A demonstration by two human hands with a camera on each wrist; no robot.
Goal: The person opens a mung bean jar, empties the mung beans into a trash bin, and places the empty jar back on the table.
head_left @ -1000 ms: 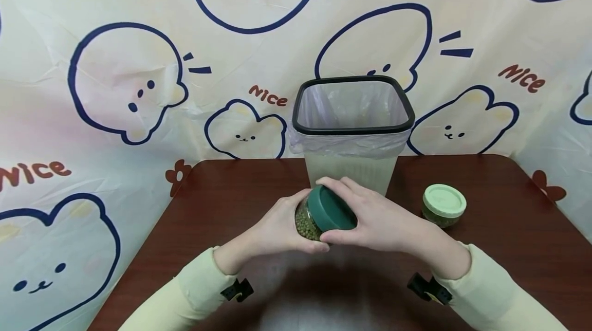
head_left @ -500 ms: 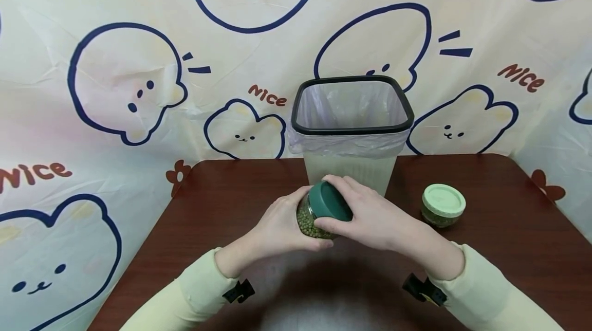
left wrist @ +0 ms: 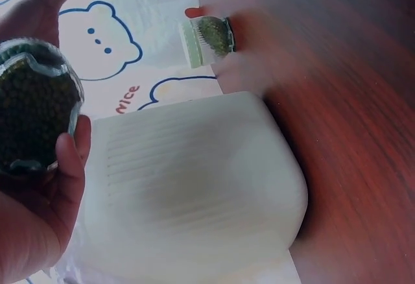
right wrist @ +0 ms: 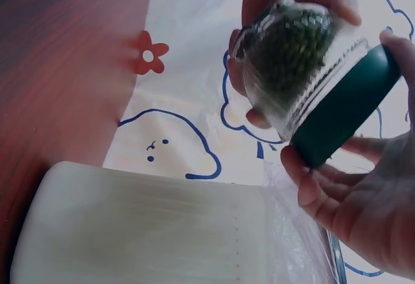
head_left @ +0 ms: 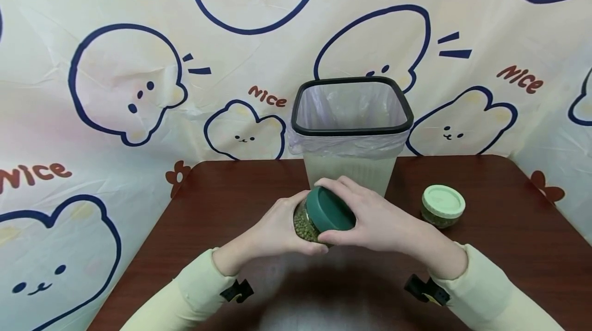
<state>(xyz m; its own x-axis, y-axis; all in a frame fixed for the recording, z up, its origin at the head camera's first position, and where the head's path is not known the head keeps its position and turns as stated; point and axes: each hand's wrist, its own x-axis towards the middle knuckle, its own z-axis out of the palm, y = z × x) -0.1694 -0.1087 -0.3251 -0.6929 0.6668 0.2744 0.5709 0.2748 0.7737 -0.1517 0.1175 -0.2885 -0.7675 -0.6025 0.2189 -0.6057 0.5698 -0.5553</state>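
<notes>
A clear glass jar [head_left: 304,224] of small green beans is held tilted above the table, in front of the bin. My left hand [head_left: 276,225] grips the glass body from the left, fingers and thumb around it. Over its dark green lid [head_left: 326,208] my right hand [head_left: 370,214] is curled, thumb on the near side. In the right wrist view a strip of ridged glass [right wrist: 327,80] shows between the beans and the lid [right wrist: 350,106]. Seen from the left wrist, the jar's base [left wrist: 35,112] faces the camera, packed with beans.
A bin [head_left: 351,166] with a black rim and a thin plastic liner stands behind the hands. To the right sits a small jar [head_left: 443,206] with a pale green lid and green contents. The brown table [head_left: 240,182] meets a printed cloth backdrop.
My right hand turned on the lid, its thumb going up half a second ago and coming back down now. The left hand keeps its grip with only slight shifts.
</notes>
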